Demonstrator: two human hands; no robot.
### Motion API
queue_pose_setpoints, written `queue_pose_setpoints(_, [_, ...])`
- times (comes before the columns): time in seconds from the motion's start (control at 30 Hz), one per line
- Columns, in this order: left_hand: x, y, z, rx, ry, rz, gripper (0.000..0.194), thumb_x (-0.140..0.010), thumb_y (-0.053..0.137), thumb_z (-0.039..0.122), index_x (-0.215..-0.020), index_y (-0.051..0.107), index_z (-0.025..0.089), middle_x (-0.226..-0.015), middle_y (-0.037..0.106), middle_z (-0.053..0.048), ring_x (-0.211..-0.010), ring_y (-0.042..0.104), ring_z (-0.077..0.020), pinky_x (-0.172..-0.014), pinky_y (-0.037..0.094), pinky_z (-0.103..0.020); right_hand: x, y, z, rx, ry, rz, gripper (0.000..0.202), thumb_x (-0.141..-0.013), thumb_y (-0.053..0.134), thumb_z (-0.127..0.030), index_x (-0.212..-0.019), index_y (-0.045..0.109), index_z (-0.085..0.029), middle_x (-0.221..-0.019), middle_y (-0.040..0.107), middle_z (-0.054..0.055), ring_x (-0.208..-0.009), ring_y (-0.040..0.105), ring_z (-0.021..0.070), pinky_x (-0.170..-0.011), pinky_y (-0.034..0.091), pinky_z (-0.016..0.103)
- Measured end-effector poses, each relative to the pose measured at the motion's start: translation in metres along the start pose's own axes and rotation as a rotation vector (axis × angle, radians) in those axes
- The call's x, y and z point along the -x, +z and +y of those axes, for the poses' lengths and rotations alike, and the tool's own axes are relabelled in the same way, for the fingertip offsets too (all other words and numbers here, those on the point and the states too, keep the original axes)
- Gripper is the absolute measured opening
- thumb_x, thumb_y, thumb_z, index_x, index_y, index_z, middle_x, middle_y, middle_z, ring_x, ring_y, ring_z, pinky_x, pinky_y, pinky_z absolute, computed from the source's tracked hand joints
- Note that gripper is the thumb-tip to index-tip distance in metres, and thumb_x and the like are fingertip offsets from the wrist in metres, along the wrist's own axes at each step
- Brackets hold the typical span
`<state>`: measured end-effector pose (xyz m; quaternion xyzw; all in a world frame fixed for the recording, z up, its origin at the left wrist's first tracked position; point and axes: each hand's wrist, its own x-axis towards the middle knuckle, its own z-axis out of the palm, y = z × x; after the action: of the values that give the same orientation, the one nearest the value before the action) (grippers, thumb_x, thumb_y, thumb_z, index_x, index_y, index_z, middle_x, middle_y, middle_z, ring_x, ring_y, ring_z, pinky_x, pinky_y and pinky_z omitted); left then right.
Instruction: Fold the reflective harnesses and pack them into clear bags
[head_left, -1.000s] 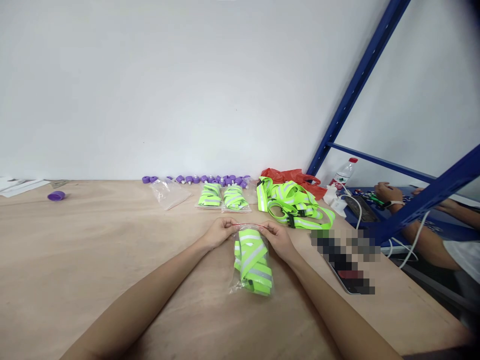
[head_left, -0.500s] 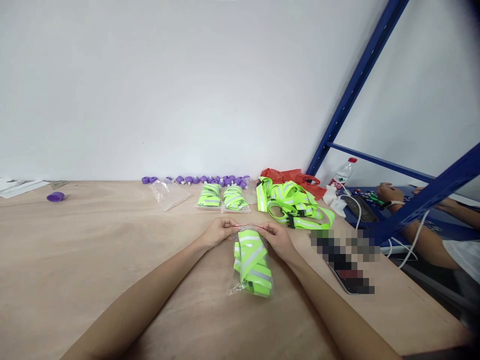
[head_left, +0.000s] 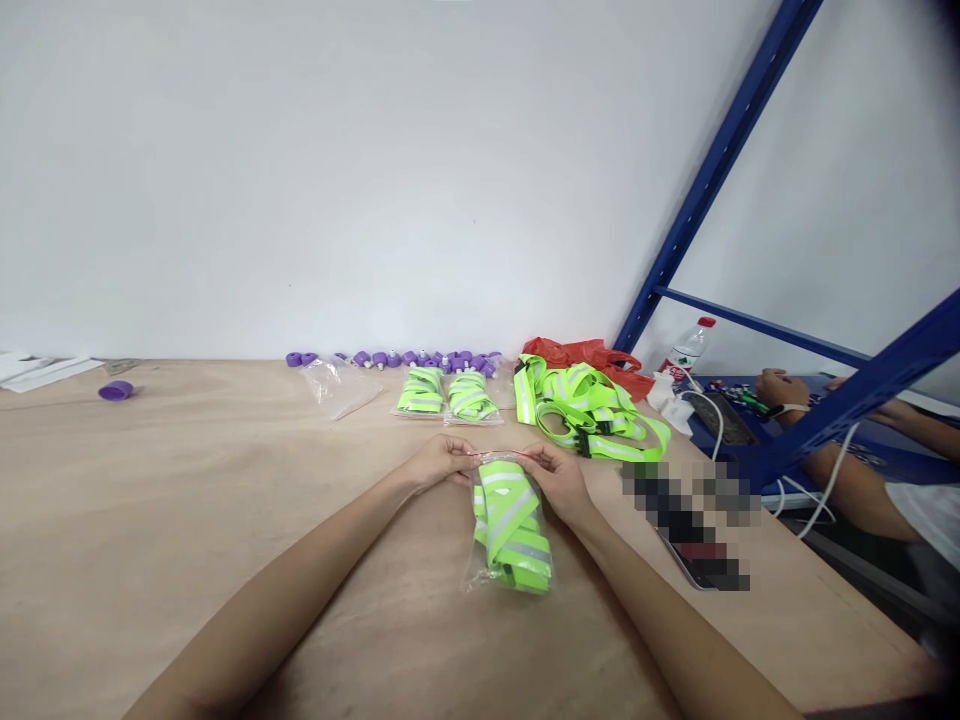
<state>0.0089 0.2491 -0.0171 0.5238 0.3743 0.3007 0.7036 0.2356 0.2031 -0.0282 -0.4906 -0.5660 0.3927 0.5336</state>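
Observation:
A clear plastic bag (head_left: 514,525) with a folded yellow-green reflective strap inside hangs between my hands, its red-lined top edge toward the wall. My left hand (head_left: 442,461) pinches the left end of that edge. At the right end, my right hand (head_left: 556,480) grips it between thumb and fingers. Beyond my hands lie two filled bags of the same straps, one on the left (head_left: 421,390) and one on the right (head_left: 470,396). A loose heap of yellow-green straps (head_left: 600,412) is to their right.
Along the wall are several purple pieces (head_left: 409,358) and an empty clear bag (head_left: 341,388). One purple piece (head_left: 116,390) lies far left. A red bag (head_left: 585,355), bottle (head_left: 688,348), phone (head_left: 686,560) and blue frame (head_left: 712,170) stand right, beside another person's arms (head_left: 840,490).
The lower part of the held bag has swung slightly to the right. Both hands keep their grip on its top edge.

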Motion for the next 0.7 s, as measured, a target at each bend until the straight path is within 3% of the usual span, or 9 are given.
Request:
queue_pose_setpoints(0.2, [0.003,-0.005,0.004,-0.031,-0.053,-0.082,0.051,-0.045,0.096,0.043,-0.075,0.069,0.012,-0.071,0.068,-0.001,-0.069,0.068,-0.0149,-0.072,0.058,-0.03,0.002,0.002,-0.002,0.004,-0.008,-0.005,0.05,-0.063,0.079,-0.067,-0.07,0.062,-0.02,-0.068,0.063,0.001,-0.065,0.056,0.017,-0.062,0.046,0.029])
queue_pose_setpoints(0.33, [0.005,-0.006,0.005,-0.07,-0.079,-0.114,0.048,-0.048,0.095,0.041,-0.076,0.069,0.011,-0.068,0.067,-0.001,-0.062,0.065,-0.0135,-0.066,0.057,-0.028,0.002,0.001,-0.002,0.006,0.009,-0.026,0.05,-0.062,0.079,-0.066,-0.069,0.062,-0.02,-0.067,0.063,0.001,-0.064,0.056,0.0168,-0.061,0.045,0.029])
queue_pose_setpoints(0.7, [0.007,0.007,0.002,-0.107,0.002,-0.078,0.043,-0.054,0.089,0.037,-0.065,0.054,0.015,-0.06,0.057,0.004,-0.052,0.055,-0.008,-0.056,0.05,-0.022,0.002,0.001,-0.004,0.023,0.027,-0.052,0.05,-0.063,0.078,-0.066,-0.069,0.061,-0.02,-0.066,0.063,0.0,-0.062,0.056,0.0161,-0.058,0.045,0.028])
